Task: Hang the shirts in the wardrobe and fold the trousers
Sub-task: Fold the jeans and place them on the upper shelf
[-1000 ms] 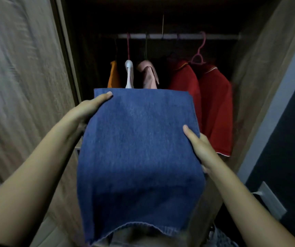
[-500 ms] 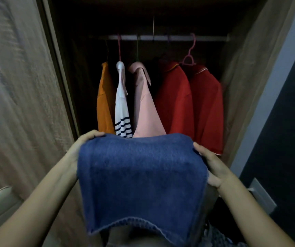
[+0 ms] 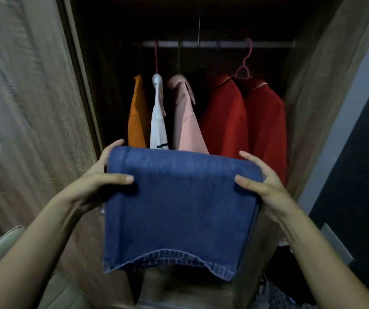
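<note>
Our left hand (image 3: 98, 181) pinches the left end of the fold, thumb flat on the front and fingers tucked behind. Our right hand (image 3: 266, 186) does the same at the right end. Between them hang the blue jeans (image 3: 179, 208), doubled over and held in the air before the open wardrobe (image 3: 312, 85), with the hem (image 3: 168, 257) dangling low.

We judge this denim fairly heavy, thick but limp, and rough enough not to slip. Nothing here can break. The corners of the folded edge look like the best hold, since they pin both layers together.

Past the fold, an orange shirt (image 3: 136, 117), a white shirt (image 3: 159, 121), a pink shirt (image 3: 188, 121) and two red shirts (image 3: 223, 117) crowd the rail (image 3: 212, 44). The wardrobe door (image 3: 34, 108) sits close on our left and the side panel close on our right, so elbows in. Whatever lies below is hidden by the jeans.
</note>
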Available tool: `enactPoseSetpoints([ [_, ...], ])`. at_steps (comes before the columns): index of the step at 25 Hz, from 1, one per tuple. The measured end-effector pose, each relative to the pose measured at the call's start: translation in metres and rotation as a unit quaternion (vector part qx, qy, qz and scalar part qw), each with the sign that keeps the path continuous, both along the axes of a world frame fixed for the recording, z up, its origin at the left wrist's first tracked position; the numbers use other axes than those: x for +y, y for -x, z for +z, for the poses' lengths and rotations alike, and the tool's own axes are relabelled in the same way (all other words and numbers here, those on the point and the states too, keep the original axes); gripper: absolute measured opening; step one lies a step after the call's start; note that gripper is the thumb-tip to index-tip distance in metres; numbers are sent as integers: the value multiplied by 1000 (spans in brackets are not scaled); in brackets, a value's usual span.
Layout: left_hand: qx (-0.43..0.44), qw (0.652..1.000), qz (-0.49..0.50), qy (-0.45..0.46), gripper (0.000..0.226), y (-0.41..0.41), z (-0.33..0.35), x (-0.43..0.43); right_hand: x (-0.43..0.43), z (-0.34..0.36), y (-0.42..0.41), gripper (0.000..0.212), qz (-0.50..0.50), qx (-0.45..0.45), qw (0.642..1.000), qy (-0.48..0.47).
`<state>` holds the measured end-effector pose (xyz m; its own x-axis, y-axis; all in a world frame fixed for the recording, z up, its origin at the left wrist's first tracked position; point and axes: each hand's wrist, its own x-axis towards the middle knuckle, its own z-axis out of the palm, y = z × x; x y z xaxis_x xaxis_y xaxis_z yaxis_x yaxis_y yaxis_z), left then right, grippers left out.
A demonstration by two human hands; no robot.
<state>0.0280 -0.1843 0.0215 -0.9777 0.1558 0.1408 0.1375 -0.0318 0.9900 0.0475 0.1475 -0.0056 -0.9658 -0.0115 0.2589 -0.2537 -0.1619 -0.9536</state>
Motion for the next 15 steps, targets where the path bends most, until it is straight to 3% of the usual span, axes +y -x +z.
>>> enactPoseSetpoints([
  [3,88,990,5,113,71,-5,5,-4,1,10,1,83,-40,92,993,-62],
  [7,213,943,139,215,55,-1,17,-3,-12,24,-1,57,-120,201,966,-111],
  [9,228,916,204,259,50,-2,15,-1,-12,34,-3,48,-151,243,950,-122],
  [10,234,915,227,237,53,0,11,2,-13,38,-4,43,-177,256,941,-131],
  [13,243,934,259,38,51,2,4,17,-18,44,2,21,-335,263,872,-240],
  [15,232,948,220,-11,49,6,4,24,-19,46,10,18,-334,256,885,-197],
])
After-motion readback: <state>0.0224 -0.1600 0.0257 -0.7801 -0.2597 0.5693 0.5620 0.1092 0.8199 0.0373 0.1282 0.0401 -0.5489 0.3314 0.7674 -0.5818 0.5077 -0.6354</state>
